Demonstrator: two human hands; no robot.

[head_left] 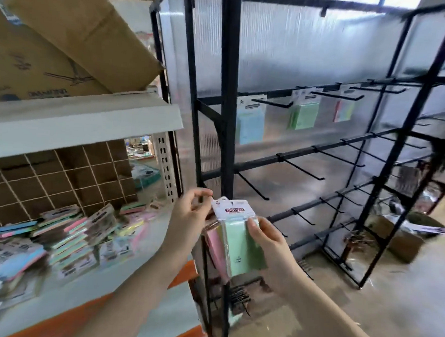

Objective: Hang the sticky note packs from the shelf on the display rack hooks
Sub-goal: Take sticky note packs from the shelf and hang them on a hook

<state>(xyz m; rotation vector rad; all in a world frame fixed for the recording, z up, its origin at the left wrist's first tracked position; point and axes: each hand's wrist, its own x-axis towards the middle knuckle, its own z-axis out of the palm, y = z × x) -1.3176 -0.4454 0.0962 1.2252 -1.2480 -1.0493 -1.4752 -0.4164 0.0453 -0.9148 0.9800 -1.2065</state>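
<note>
I hold a sticky note pack (234, 236) with a white header card and pink and green pads in front of the black display rack (227, 96). My left hand (188, 218) pinches the top left corner of its header. My right hand (264, 244) grips the pack's right side. A pile of sticky note packs (58, 234) lies on the white shelf (143, 272) at the left. Three packs hang on the rack's upper row: a blue pack (250, 123), a green pack (303, 113) and a pink-green pack (344, 110). The empty hooks (301, 170) on the lower rows jut forward.
Cardboard boxes (68, 36) sit on the upper shelf at the left. A brown grid divider box (61, 175) stands behind the pile. Boxes and clutter (406, 237) lie on the concrete floor at the right behind the rack.
</note>
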